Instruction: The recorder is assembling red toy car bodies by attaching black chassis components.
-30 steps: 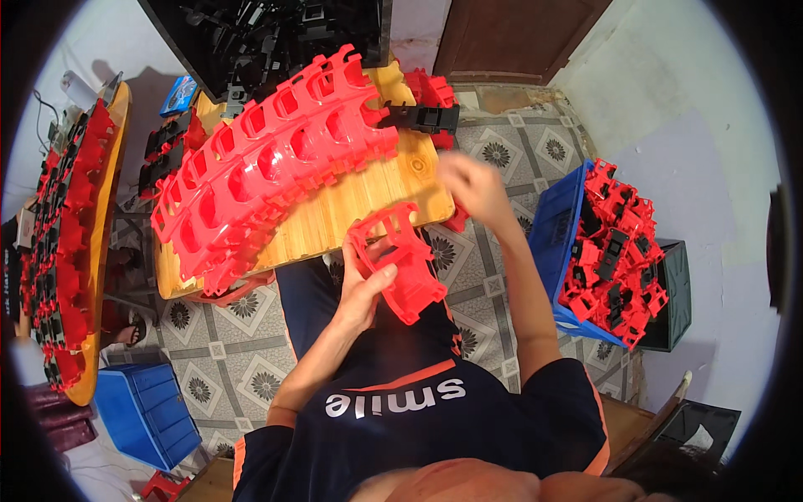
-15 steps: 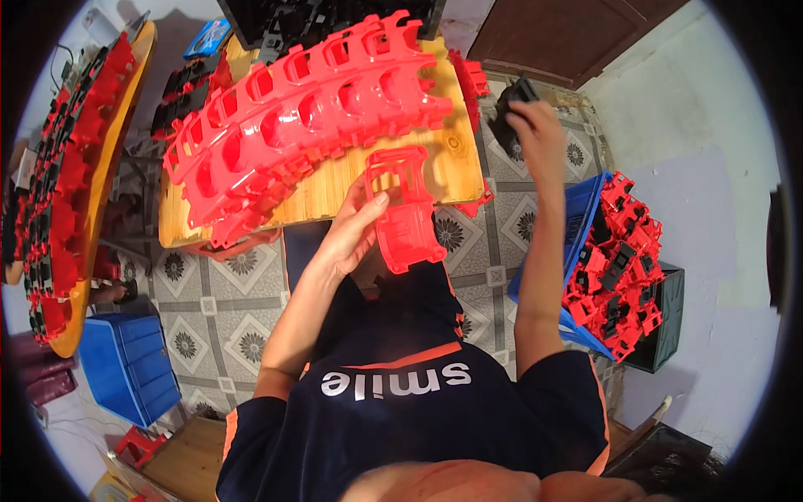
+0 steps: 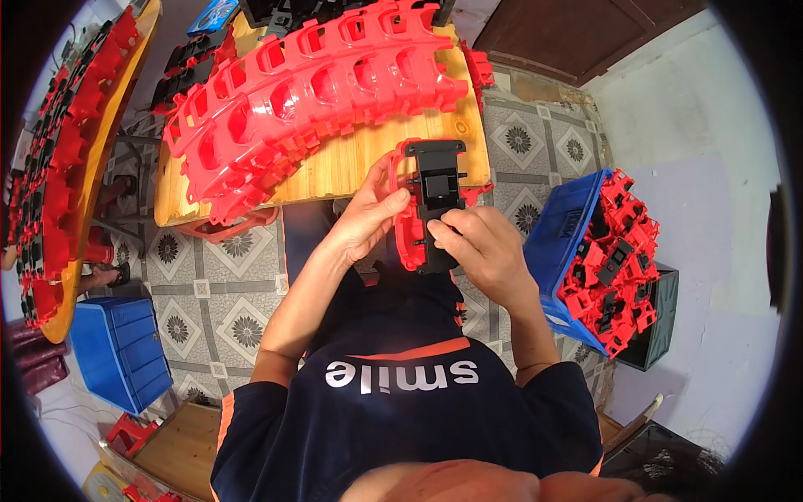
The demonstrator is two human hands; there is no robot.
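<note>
My left grip (image 3: 372, 216) pinches the red plastic frame (image 3: 407, 237) at its near side, thumb in front; the fingers behind are mostly hidden. My right grip (image 3: 493, 258) has thumb and finger closed on the lower half of the black plastic plate (image 3: 440, 186), which is between both grips and in front of the frame; I cannot tell if it is seated. I judge both pieces to be light and stiff, the glossy frame somewhat slippery, and its thin open bars could bend or crack if squeezed strongly. I would therefore hold the frame by the solid side rail beside the left grip, and the plate by its flat body, away from the small side pegs.
</note>
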